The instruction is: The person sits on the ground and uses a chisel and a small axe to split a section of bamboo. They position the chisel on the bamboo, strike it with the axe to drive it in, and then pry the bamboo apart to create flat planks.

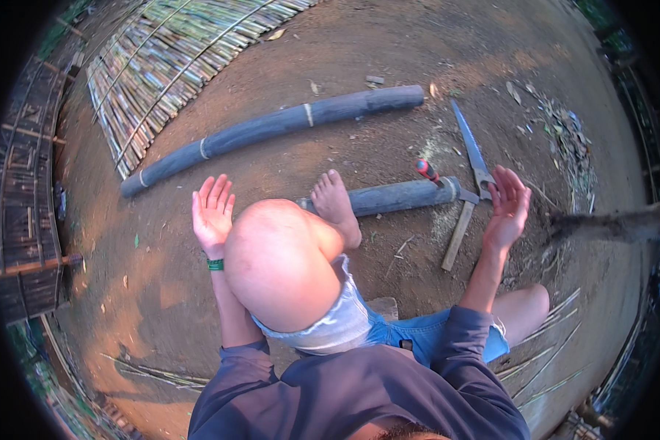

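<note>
My left hand (213, 214) is raised beside my bent knee, palm up, fingers stretched out, holding nothing. My right hand (507, 207) is likewise open and palm up. It is next to the handle end of a hand saw (472, 147); whether they touch I cannot tell. My bare foot (334, 205) rests on a dark bamboo pole (403, 196). A tool with a red and black handle (427, 171) stands tilted at the pole's right end. Beside that end lies a wooden-handled tool (458, 235) with a metal head, its kind unclear.
A longer dark bamboo pole (271, 126) with pale rings lies across the ground ahead. Far left is a mat of split bamboo strips (161, 62). Dry leaves and chips (568, 139) lie at the right, near a post-like trunk (612, 225). Thin sticks (539, 359) lie right of me.
</note>
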`<state>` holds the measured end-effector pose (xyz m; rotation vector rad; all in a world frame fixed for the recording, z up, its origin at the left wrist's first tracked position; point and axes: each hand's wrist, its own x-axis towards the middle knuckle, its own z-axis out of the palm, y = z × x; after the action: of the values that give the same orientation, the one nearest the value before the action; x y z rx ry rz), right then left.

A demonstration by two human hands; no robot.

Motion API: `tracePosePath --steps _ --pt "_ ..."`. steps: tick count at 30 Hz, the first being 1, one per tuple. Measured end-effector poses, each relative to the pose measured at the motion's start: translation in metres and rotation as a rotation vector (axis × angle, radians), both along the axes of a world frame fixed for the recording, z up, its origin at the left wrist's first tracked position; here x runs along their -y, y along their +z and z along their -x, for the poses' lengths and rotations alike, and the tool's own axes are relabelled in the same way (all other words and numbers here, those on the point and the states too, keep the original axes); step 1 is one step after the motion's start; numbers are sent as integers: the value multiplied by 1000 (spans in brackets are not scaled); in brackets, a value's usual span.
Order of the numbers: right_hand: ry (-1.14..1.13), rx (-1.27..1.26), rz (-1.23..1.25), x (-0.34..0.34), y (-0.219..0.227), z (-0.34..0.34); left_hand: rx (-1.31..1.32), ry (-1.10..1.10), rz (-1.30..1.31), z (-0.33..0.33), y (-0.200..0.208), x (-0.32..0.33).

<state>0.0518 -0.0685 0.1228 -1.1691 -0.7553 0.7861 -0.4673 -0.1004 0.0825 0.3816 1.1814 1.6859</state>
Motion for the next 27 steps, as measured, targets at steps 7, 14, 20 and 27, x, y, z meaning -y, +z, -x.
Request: tracePosePath --steps 7,14,20,27 --pt "77 764 925 30 -118 -39 -550 -623 -287 -63 113 -72" --pt "195 802 914 58 -189 -1 -1505 -1392 -487 -216 242 -149" --pt "170 818 777 45 -186 6 -2377 -1536 -376 -345 131 -174" --pt "326 1275 649 -11 -182 -29 -2399 -1469 -17 -387 -65 -164"
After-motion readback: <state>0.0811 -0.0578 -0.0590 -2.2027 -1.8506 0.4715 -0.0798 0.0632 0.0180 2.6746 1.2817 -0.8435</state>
